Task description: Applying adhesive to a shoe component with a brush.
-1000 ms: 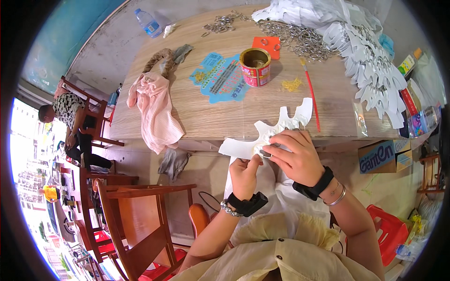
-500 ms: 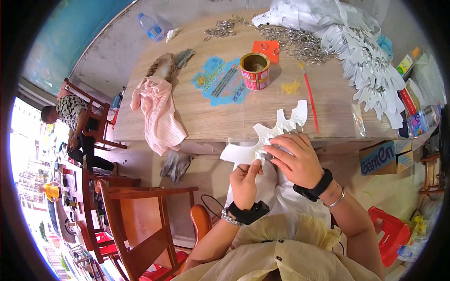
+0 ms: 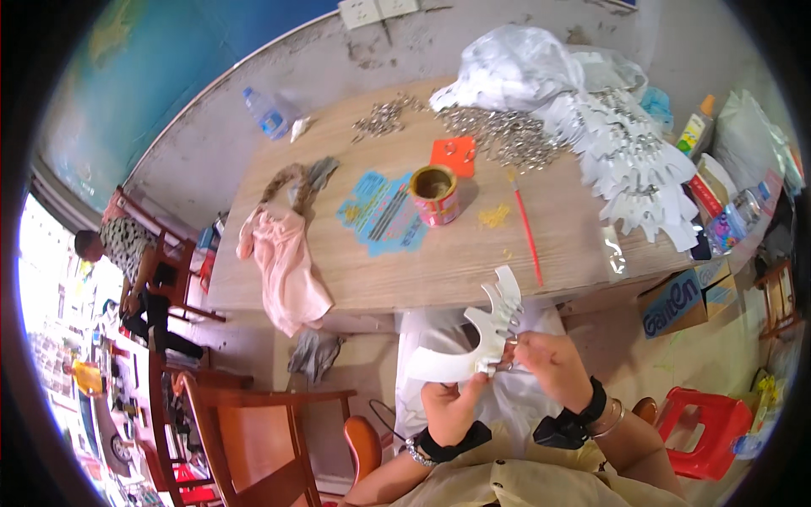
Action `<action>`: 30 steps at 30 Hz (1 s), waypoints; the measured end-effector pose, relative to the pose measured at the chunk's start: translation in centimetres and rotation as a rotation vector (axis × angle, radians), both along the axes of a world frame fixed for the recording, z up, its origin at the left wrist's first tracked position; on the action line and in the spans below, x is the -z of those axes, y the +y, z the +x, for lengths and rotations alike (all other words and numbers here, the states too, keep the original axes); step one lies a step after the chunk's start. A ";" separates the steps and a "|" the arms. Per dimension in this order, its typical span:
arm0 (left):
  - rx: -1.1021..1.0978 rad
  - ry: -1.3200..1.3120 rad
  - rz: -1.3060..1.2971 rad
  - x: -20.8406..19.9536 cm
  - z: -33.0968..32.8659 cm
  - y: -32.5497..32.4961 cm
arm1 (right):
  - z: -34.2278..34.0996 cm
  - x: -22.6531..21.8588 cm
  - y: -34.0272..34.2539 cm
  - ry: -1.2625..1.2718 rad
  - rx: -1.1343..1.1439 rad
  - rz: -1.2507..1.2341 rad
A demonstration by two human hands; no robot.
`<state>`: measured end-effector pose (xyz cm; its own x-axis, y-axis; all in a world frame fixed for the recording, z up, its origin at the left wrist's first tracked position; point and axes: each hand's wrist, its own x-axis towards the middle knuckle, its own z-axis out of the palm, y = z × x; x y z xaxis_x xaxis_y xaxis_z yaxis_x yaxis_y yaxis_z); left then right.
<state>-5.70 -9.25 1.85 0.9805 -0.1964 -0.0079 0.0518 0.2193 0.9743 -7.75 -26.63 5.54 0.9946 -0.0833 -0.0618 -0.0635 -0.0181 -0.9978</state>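
While the left hand [image 3: 450, 412] is gripping the white scalloped piece [image 3: 488, 345] over the lap [image 3: 427, 331], the right hand [image 3: 553, 363], outstretched moments ago, is curling at its edge, pinch unclear, suggesting finer work.

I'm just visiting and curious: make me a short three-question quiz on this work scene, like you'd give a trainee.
1. True or false: the left hand holds the white notched piece.
2. What colour is the square card just beyond the open tin? A) black B) green C) orange
3. Fill in: in the picture, the red-handled brush lies to the ___ of the tin.

Key: 1. True; 2. C; 3. right.
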 end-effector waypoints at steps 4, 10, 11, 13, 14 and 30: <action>-0.041 0.042 -0.004 -1.5 0.0 -1.3 | -0.5 -0.7 0.3 0.019 0.043 0.132; 0.015 -0.060 0.018 -1.0 -0.1 -2.4 | -1.1 -0.5 0.3 0.017 0.159 0.403; 0.024 -0.066 0.001 -1.0 -0.1 -2.6 | -1.1 -0.5 0.2 0.031 0.192 0.427; 0.109 -0.007 0.006 -1.2 0.0 -2.9 | -1.3 -0.7 -0.1 -0.011 0.252 0.346; 0.153 0.011 -0.013 -1.2 0.1 -3.1 | -1.4 -0.8 -0.4 -0.032 0.282 0.303; 0.302 -0.126 0.424 3.4 2.4 5.5 | 8.1 -13.6 -28.1 -0.187 0.072 -1.200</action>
